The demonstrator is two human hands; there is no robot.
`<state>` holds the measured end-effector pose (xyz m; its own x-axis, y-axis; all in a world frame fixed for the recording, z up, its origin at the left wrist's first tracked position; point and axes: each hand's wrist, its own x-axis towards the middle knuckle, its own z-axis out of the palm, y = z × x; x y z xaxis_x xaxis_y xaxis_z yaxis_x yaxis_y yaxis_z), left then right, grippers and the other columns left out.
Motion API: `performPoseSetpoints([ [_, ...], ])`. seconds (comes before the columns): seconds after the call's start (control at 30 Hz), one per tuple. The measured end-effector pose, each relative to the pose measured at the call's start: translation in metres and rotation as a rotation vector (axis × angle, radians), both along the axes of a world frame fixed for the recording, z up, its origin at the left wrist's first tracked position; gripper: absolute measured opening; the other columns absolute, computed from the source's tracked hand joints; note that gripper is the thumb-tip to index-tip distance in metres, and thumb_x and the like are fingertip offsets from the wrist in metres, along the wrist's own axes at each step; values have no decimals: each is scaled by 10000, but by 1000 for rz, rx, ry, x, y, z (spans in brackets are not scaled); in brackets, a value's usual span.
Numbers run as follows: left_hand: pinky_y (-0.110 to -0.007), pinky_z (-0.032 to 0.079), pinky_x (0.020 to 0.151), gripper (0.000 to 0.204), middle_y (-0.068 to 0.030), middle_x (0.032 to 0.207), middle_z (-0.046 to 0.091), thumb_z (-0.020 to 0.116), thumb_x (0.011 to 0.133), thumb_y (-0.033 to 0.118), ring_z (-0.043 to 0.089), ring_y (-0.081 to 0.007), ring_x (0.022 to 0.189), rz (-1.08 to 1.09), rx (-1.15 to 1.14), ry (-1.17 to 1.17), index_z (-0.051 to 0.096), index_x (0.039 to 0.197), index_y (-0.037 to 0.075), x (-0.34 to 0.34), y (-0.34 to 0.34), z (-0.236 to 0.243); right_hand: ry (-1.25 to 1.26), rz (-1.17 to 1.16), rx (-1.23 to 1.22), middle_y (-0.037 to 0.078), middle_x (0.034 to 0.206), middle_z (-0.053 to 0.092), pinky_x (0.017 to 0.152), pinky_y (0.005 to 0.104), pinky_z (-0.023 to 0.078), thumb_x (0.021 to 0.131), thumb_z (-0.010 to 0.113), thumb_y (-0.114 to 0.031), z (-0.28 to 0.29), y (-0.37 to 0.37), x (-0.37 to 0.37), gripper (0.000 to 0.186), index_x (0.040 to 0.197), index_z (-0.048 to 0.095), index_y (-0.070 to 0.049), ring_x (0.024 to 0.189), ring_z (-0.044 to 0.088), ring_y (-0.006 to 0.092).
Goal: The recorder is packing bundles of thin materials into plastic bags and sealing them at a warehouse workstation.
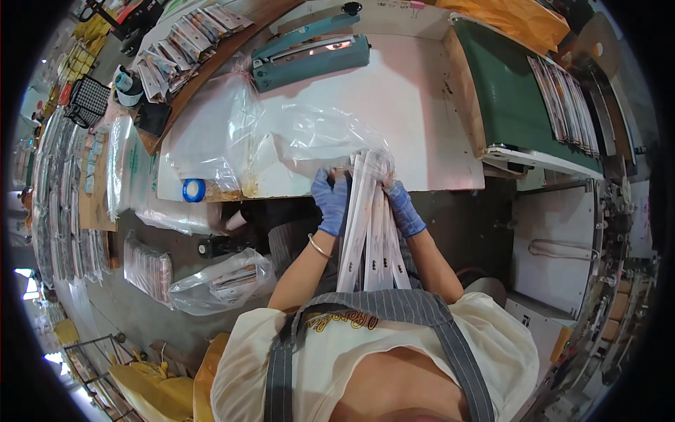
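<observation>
A bundle of long, flat white strips (pixel 360 218) with small dark marks near the lower ends stands between my hands, fanned toward my chest. Its upper end is inside the mouth of a clear plastic bag (pixel 330 133) that lies crumpled on the white table (pixel 422 105). My left hand (pixel 332 202), in a blue glove, is closed on the bag's edge at the bundle's left side. On the other side my right hand (pixel 403 209), gloved too, grips the bundle, with its fingers partly hidden by strips and plastic.
A teal bag sealer (pixel 313 62) stands at the table's back. Clear bags (pixel 204 141) and a blue tape roll (pixel 193 190) lie at left. A green-topped stand (pixel 499 84) borders the right. Below the table at left is a filled clear bag (pixel 225 285).
</observation>
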<state>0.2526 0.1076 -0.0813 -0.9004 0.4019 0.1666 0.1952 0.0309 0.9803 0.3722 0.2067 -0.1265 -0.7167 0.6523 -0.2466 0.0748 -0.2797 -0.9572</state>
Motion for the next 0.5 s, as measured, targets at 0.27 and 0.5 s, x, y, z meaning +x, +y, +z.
performPoseSetpoints([
  [0.27,-238,438,671,257,-34,800,585,572,798,23,513,-89,719,-91,250,-147,524,1051,16,5,12,8,124,-57,-95,48,1052,546,823,268,427,877,490,-431,27,-10,-3,507,1174,491,-20,917,509,129],
  [0.5,-240,457,648,275,-25,827,611,501,902,217,518,-68,752,-286,56,-298,592,991,-27,43,-61,6,-70,176,-192,71,1176,494,905,283,375,882,492,-323,74,-51,53,492,1262,407,-23,1050,458,145],
])
